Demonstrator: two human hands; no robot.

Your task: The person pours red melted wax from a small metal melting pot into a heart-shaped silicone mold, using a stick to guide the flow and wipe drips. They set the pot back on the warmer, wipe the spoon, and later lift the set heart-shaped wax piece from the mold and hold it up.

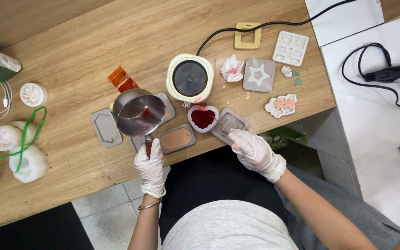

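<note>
Shiny metal pot (pixel 138 112), matt wood table (pixel 116 41).

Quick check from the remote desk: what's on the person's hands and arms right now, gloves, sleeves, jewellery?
Both the left hand and the right hand wear thin white disposable gloves that end at the wrists. The forearms are bare, with no sleeves in view. A slim silver bangle circles the left wrist. No watch, cables or markings show.

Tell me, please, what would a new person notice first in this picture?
Most striking is the shiny steel pot with red liquid inside, held by its handle in the gloved left hand above the grey moulds near the table's front edge. Just right of it lies a heart-shaped mould filled deep red. The gloved right hand holds a thin stick over a grey mould, and a round cream hot plate stands behind.
</note>
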